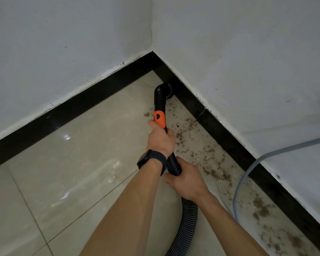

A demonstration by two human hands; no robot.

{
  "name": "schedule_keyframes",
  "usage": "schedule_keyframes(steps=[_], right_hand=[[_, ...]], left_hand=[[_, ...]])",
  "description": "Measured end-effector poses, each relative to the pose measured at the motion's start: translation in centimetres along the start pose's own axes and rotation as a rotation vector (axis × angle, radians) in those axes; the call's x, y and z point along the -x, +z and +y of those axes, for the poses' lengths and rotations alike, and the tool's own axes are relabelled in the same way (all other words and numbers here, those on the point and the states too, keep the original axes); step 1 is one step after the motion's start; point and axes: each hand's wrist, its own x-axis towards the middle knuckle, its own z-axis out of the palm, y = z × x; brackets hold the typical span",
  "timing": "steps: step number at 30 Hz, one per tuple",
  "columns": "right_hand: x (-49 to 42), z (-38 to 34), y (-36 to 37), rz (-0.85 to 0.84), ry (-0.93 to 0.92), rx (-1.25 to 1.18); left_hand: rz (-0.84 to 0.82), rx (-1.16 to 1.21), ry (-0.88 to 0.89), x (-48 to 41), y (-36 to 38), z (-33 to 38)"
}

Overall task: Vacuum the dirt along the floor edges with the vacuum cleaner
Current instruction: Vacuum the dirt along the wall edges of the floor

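One rigid black vacuum tube (pixel 160 102) carries one orange clip (pixel 159 119). The left hand (pixel 161 139) curls its fingers round the tube just below the clip. The right hand (pixel 185 180) grips the tube's lower end, where one ribbed hose (pixel 189 217) begins. Beyond the left fingers, the rounded nozzle (pixel 164 89) meets the glossy black skirting (pixel 81 106), its mouth hidden. Crumbly brown dirt (pixel 218 172) lies scattered right of both hands' fingers.

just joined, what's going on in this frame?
A person is vacuuming a floor edge. The left hand grips the vacuum wand just below its orange collar, and the right hand holds the lower end where the ribbed hose joins. The nozzle sits in the room corner against the black skirting. Brown dirt lies along the right-hand edge, not yet picked up. A grey cable crosses that strip.
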Motion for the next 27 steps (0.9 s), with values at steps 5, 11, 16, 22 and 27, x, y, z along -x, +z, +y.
schedule_keyframes(steps=[5, 11, 16, 22, 27], right_hand=[[-0.7, -1.8, 0.6, -0.089, -0.025, 0.043], [0.8, -3.9, 3.7, -0.195, -0.069, 0.096], [3.5, -3.4, 5.8, -0.232, -0.072, 0.145], [6.8, -0.7, 6.0, -0.249, -0.040, 0.148], [7.4, 0.4, 4.9, -0.219, 0.006, 0.102]], left_hand=[[0.067, 0.011, -0.032, -0.3, -2.4, -0.8], [0.144, 0.034, -0.119, 1.2, -6.6, -3.6], [0.174, 0.082, -0.145, 4.1, -7.7, -6.5], [0.171, 0.115, -0.126, 7.9, -6.1, -8.6], [0.148, 0.098, -0.115, 8.7, -4.6, -7.7]])
